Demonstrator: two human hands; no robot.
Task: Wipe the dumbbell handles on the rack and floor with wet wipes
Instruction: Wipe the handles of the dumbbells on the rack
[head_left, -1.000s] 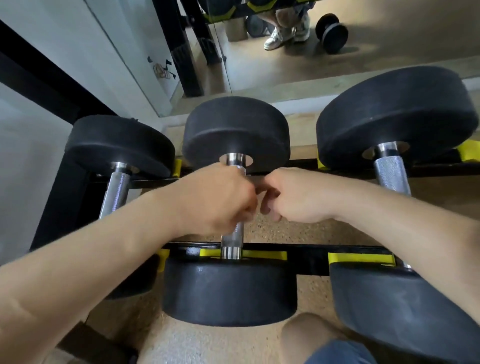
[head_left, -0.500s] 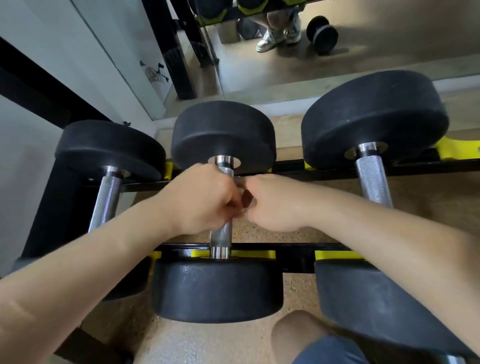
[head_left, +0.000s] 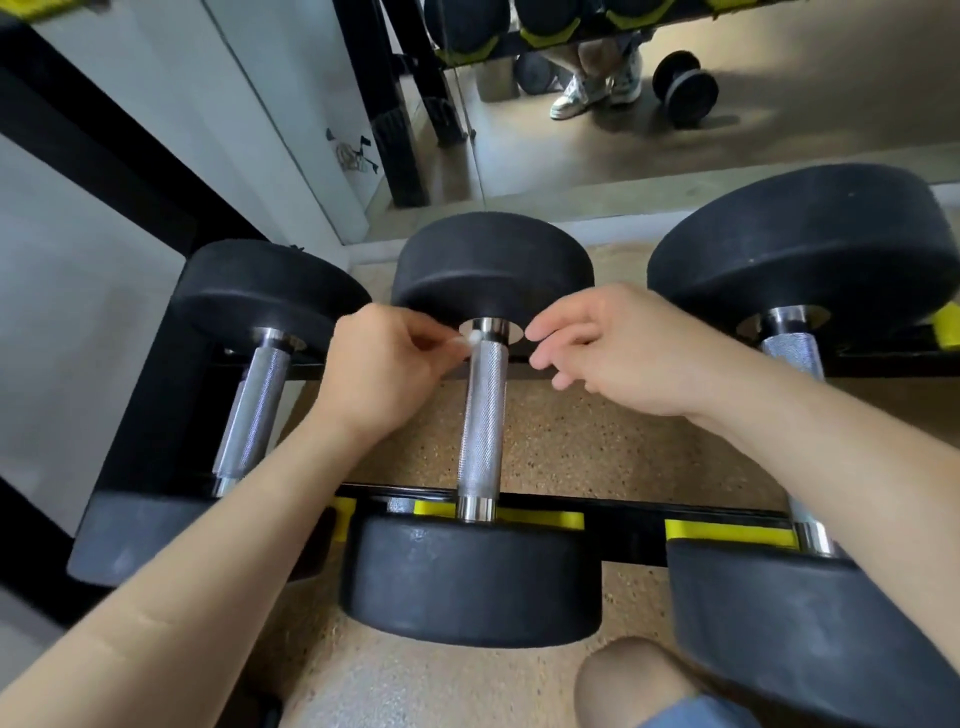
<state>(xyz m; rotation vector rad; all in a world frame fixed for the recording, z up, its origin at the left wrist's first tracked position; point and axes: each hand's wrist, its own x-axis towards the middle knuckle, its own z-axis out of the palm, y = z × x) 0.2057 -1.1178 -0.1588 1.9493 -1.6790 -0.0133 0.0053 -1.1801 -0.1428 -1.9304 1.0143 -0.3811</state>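
A speckled tan floor (head_left: 571, 441), grainy like pressed rubber or cork, is seen under a low black rack (head_left: 623, 512) with yellow cradles (head_left: 727, 532). A wall mirror (head_left: 779, 130) stands behind it. Three dumbbells are laid across the rack, with round, matt black heads that look like rubber.

The middle handle (head_left: 480, 415) is a straight steel bar, finely knurled along its length and smooth and shiny at both collars. At its far end, just below the far head (head_left: 493, 265), a small white wet wipe (head_left: 465, 339) is pinched by the left hand (head_left: 379, 374) and held against the bar. The right hand (head_left: 623, 353) is held just beside the handle without touching it. Its fingers (head_left: 556, 322) are spread and relaxed and hold nothing.

The task is judged to be in its middle part, with the middle handle being the one in work. Whether the left handle (head_left: 254, 405) and the right handle (head_left: 792, 353) were wiped cannot be told, since no wet trace is visible on the metal. One floor dumbbell (head_left: 685, 88) is shown in the mirror, and it is probably left to be wiped.
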